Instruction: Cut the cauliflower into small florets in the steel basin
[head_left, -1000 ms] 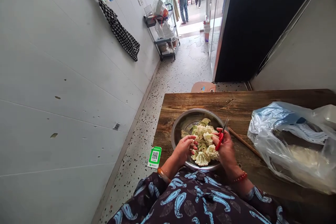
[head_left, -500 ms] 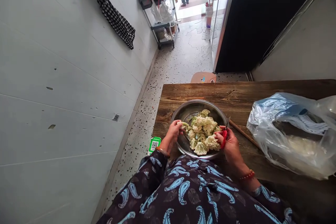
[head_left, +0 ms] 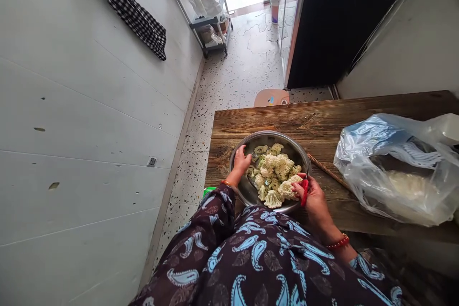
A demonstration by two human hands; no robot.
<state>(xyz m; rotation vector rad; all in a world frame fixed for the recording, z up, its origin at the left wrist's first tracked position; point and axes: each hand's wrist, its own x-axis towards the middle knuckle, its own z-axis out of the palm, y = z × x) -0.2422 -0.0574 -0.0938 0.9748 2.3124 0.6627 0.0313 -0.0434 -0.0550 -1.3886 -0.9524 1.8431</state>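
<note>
A round metal bowl (head_left: 234, 153) stands at the table's front left, holding several pale cauliflower florets (head_left: 278, 166). My left hand (head_left: 241, 162) is over the bowl's left side, its fingers apart and nothing visible in them. At the right side of the bowl, my right hand (head_left: 314, 200) is closed around red-handled scissors (head_left: 304, 192). Their dark blades point up and away from me, beside the rim. The thumb and fingertips of that hand reach toward the nearest floret; whether they touch it I cannot tell.
Brown thin sticks (head_left: 328, 170) lie on the wooden table (head_left: 258, 117) right of the bowl. Further right sits a clear plastic bag (head_left: 380, 181) with pale contents. A pink stool (head_left: 269, 97) stands beyond the table, and a loaded cart (head_left: 204, 21) is by the wall.
My left hand has let go of a small cauliflower piece and moved slightly forward, its fingers opening over the bowl. My right hand keeps the scissors in about the same place. The view has tilted down.
</note>
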